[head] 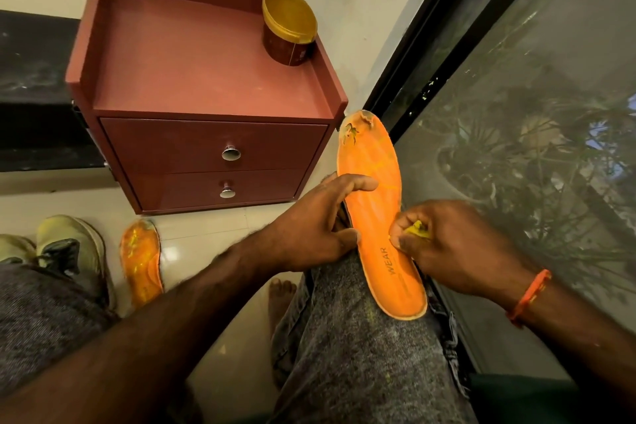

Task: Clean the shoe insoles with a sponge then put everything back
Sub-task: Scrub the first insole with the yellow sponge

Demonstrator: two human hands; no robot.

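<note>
Far left, on the pale tiled floor [192, 234]: a pair of pale yellow-green sneakers [69, 244]. Just right of them a second worn orange foam insole [141, 262] lies flat. Beyond, against the wall, a dark-red two-drawer wooden cabinet [206, 107] carries a round brown tub with a gold lid [288, 29] at its far right corner. Centre right: left hand [316, 224] holds a long orange foam insole printed "WEAR" [375, 217] against the right knee in grey denim [361, 337], thumb over its face. Right hand [454, 251], fingers curled, pinches a small yellow sponge [418, 230] to the insole's right edge. Orange thread band [528, 296] on that wrist. Far right: dark-framed window [516, 113].
</note>
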